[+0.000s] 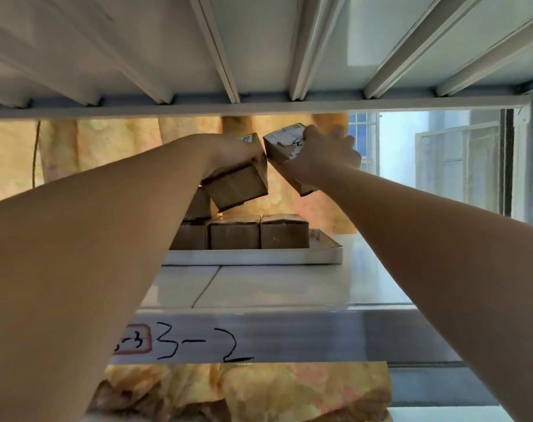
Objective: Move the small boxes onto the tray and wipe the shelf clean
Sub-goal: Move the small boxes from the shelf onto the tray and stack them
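Head view: both arms reach into the shelf (pixel 274 287) marked "3-2". The left hand (pixel 228 153) grips a tilted cardboard box (pixel 237 184), its fingers curled over the top. The right hand (pixel 326 156) clasps a labelled cardboard box (pixel 282 147), fingers wrapped round its far side. Both boxes hang in the air, nearly touching each other, above the metal tray (pixel 250 257), where a row of boxes (pixel 234 236) sits along the near rim.

The boxes look light and stiff, with dry card faces that should not slip. One hand spans each, so holding across two opposite sides seems best. Squeezing hard could dent the thin walls.
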